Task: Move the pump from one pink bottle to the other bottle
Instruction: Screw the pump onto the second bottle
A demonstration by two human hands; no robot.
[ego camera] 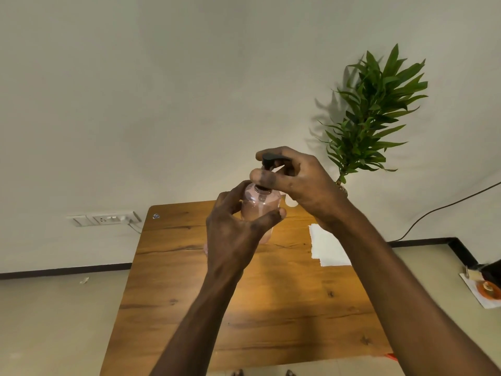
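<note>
While two bare hands meet at the centre of the frame, only one translucent pink plastic bottle (260, 204) can be counted with certainty; a faint pinkish shape low behind the left wrist may be a second, but it is too hidden to tell. The left hand (238, 226) wraps the bottle's body, its grip clenched around it with thumb and fingertips (276, 214) showing on the near side. The right hand (301, 180) comes in from the upper right, its grip pinching the single black plastic pump (272, 165), whose head sits under the fingers and whose collar meets the bottle's neck. A pale tube shows through the bottle wall. Whether the collar is threaded tight cannot be made out.

Bottle and hands are held up above the one brown wood-grain table (244, 308), which fills the lower middle of the frame. One white sheet of paper (328, 245) lies toward the table's right edge, partly covered by the right forearm. One green leafy plant (374, 112) stands at the upper right against the cream wall (162, 90); its container is mostly hidden behind the right hand. One white switch and socket panel (104, 219) sits on the wall at the left, and one dark cable (444, 210) runs down the wall at the right. At the far right edge, an orange item on a paper is cut off.
</note>
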